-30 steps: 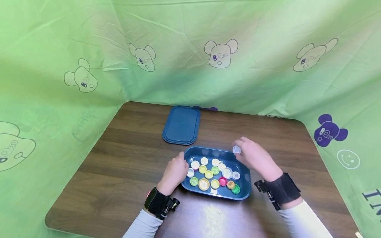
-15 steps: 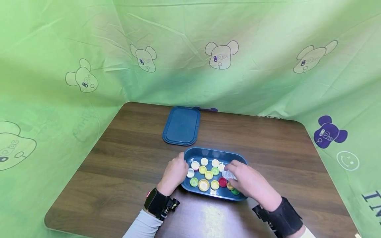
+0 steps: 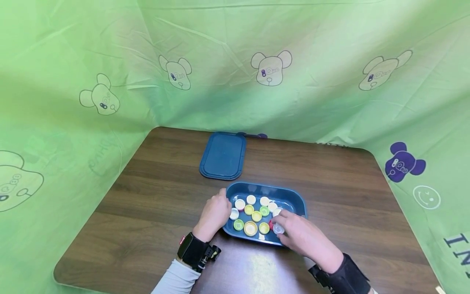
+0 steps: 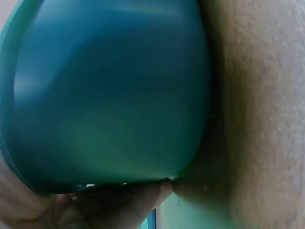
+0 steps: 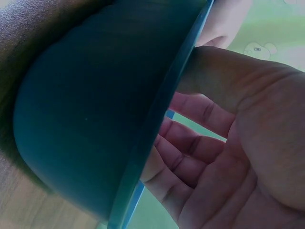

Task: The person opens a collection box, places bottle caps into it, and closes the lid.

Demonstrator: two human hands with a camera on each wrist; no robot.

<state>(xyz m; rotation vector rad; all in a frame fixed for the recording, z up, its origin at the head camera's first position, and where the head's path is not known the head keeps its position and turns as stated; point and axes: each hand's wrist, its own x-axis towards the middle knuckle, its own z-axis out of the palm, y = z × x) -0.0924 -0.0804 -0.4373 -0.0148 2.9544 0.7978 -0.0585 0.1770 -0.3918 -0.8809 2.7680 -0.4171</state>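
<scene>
From the head view, the blue tray (image 3: 291, 198) sits on the wooden worktop (image 3: 154, 204), just nearer the person than the flat blue lid (image 3: 222, 155), which lies well apart from both hands. The left hand (image 3: 214, 214) rests against the tray's left wall with its fingers curled over the rim. The right hand (image 3: 299, 234) reaches into the tray's near right corner, its fingertips pinching a small clear cap (image 3: 278, 228). Beside that cap, toward the tray's middle, lie the other bottle caps (image 3: 251, 228), white, yellow, green and one red, loose in a single layer.

The left wrist view shows mostly the tray's (image 4: 105, 95) smooth blue outer wall, with fingers (image 4: 119, 205) pressed against its lower edge; the worktop (image 4: 262, 105) fills the side away from them.

In the right wrist view the tray's (image 5: 90, 109) rim crosses the frame, and the right hand (image 5: 228, 157) shows a half-open palm beyond it; the pinched cap itself is not visible here, so the pinch can be judged only from the head view.

The cap looks light, rigid and smooth, likely slippery, so a fingertip pinch across its rim seems the surest hold. The tray looks like stiff plastic, light enough to slide on the worktop, which a hand on its wall would steady.
</scene>
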